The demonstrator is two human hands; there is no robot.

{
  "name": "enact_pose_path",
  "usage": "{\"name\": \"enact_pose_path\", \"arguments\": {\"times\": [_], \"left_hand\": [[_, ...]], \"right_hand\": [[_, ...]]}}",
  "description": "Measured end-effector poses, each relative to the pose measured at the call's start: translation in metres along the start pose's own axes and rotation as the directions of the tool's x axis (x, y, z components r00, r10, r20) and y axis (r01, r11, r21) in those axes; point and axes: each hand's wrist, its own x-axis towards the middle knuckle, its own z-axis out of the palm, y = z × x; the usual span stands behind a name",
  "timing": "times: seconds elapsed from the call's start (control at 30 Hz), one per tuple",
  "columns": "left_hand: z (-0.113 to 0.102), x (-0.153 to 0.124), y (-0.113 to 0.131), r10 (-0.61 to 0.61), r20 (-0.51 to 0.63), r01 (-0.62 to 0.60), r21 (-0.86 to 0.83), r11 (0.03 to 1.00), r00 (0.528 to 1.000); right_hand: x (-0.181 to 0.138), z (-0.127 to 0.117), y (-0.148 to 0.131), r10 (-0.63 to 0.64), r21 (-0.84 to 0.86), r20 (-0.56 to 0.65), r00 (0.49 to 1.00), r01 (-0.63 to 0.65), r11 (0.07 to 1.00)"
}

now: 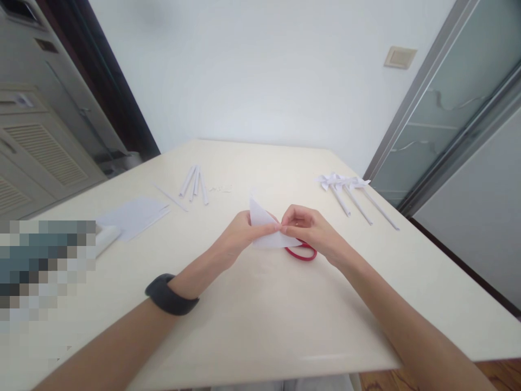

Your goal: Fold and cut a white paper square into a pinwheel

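- The folded paper sheet stood up off the table in mid-view, between both hands, one corner pointing up and the lower edge slanting right.
- Left hand: thumb pressed flat along the near face, other fingers mostly hidden behind; closed on the sheet, seemingly to steady it.
- Right hand: thumb and fingertip pinched narrow at the sheet's right part, remaining fingers curled in. The thumbs nearly met, probably to keep control of one small spot.
- A red handle, likely of scissors, lay under the right hand, partly covered; presumably left there to be within reach.
- Left side: paper stack, a thin stick, a fan of rolled tubes, tiny scraps beside them. Looked sorted by kind.
- Right side: three pinwheels on stalks, heads together toward the wall, apart from the loose paper, perhaps so the blades would not be crushed.
- Surface: cream table, smooth, faintly glossy at the near edge.
- Room: pale wall with a switch; frosted sliding door to the right; louvred cabinet to the left; wooden floor at lower right.
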Motion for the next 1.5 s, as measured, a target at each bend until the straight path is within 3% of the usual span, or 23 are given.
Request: {"name": "enact_pose_path", "arguments": {"times": [0.37,0.77,1.3,1.37,1.5], "left_hand": [[0.000,-0.002,0.003,0.024,-0.023,-0.023,0.036,0.999,0.999],[0.000,-0.004,0.011,0.025,-0.072,-0.013,0.154,0.988,0.997],[-0.007,-0.006,0.020,0.092,-0.149,-0.077,0.103,0.992,0.985],[-0.011,-0.006,0.023,0.112,-0.194,-0.100,0.068,0.993,0.975],[-0.022,-0.004,0.028,0.170,-0.327,-0.189,-0.028,0.982,0.930]], "right_hand": [[-0.003,0.000,-0.011,0.012,0.040,0.040,0.999,-0.014,0.999],[-0.002,0.002,-0.009,-0.092,-0.083,-0.039,0.995,0.089,0.993],[-0.002,-0.007,-0.008,-0.108,-0.158,-0.040,0.993,0.100,0.982],[0.000,-0.012,-0.003,-0.097,-0.215,-0.076,0.992,0.079,0.973],[0.004,-0.022,0.005,-0.006,-0.357,-0.236,0.972,-0.081,0.931]]}}
